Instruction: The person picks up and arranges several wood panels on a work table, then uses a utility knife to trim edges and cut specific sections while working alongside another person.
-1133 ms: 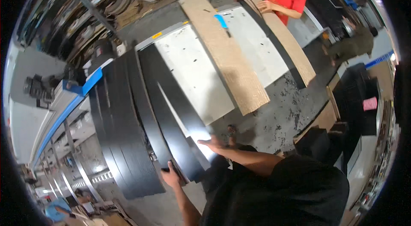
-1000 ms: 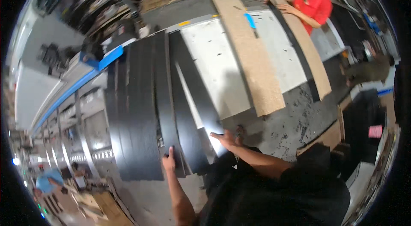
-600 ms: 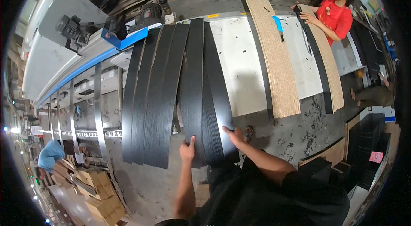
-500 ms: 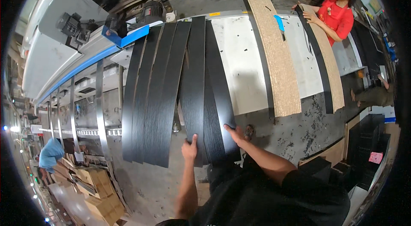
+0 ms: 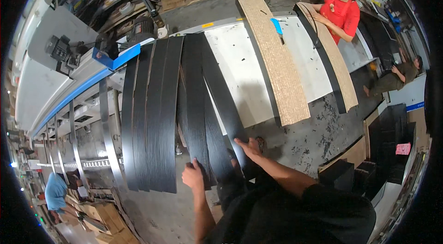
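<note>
Several long black boards with a wood-grain face lie side by side across the white worktable [image 5: 254,98], their near ends jutting over its front edge. My left hand [image 5: 193,177] is closed on the near end of a middle black board [image 5: 194,91], thumb on top. With my right hand [image 5: 249,148] I grip the outer edge of the rightmost black board [image 5: 224,94], fingers partly hidden beneath. A narrow wedge of white shows between these boards. Left of them rests a row of overlapping black boards [image 5: 152,128], which neither hand touches.
A tan-faced board [image 5: 277,64] with a blue utility knife [image 5: 277,27] on it lies to the right. Beyond, a person in red [image 5: 340,13] handles another tan-faced board [image 5: 330,50]. Metal rails [image 5: 108,128] stand at left; cardboard boxes [image 5: 108,216] sit lower left.
The rightmost black board has come apart from the one beside it, opening a wedge-shaped gap. Both hands keep their grips. The whole view has shifted somewhat.
</note>
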{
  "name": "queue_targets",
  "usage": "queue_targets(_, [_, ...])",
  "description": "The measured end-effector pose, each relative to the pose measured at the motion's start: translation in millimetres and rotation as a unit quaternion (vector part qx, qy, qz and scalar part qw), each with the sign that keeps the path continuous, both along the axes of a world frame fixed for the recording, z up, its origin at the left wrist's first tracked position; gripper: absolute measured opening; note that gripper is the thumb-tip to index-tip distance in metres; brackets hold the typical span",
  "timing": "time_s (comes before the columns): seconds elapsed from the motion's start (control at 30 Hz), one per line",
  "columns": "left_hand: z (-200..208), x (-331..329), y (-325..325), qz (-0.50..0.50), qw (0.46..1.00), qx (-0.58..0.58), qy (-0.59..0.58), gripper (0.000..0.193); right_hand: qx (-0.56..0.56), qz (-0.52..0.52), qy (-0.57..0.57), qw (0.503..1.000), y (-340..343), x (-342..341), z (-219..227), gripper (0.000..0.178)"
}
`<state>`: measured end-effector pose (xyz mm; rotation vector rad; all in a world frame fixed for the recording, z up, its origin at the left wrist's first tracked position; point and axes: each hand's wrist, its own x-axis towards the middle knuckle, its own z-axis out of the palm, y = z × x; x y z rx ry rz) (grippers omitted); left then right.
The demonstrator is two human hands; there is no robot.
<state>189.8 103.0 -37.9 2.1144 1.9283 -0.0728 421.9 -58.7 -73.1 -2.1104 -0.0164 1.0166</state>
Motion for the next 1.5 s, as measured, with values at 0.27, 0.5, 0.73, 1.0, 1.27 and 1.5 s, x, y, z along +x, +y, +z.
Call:
queue_targets(0.27, [-8.0,15.5,-25.8,-0.051,0.961,-0.024,-0.269,0.058,-0.063,0.07,-0.038,0.995,-11.4,8.9,-1.9,0.111])
queue_targets(0.5, [-5.0,94.5,-91.9,-0.157,0.941,-0.03,-0.297,0.037,-0.034,-0.011,0.004,0.999,-8.3,5.7,-21.3,0.107])
queue_targets(0.73, [-69.4,102.9,-113.4,0.01,0.84,-0.297,-0.454,0.059,0.057,0.004,-0.091,0.994,-13.1,-0.2,-21.6,0.091])
queue_targets(1.0, [-38.7,107.8,-149.9,0.043,0.85,-0.345,-0.397,0.068,0.134,0.0,-0.109,0.985,-45.9,-21.7,-26.4,0.069])
queue_targets(1.27, [-33.6,134.3,-159.4,-0.005,0.819,-0.333,-0.467,0.048,0.109,-0.028,-0.037,0.993,-65.2,5.6,-34.8,0.082])
queue_targets(1.5, [-41.9,172.7,-134.5,-0.062,0.847,-0.25,-0.465,0.044,0.068,-0.009,0.045,0.997,-38.4,61.9,7.1,0.098])
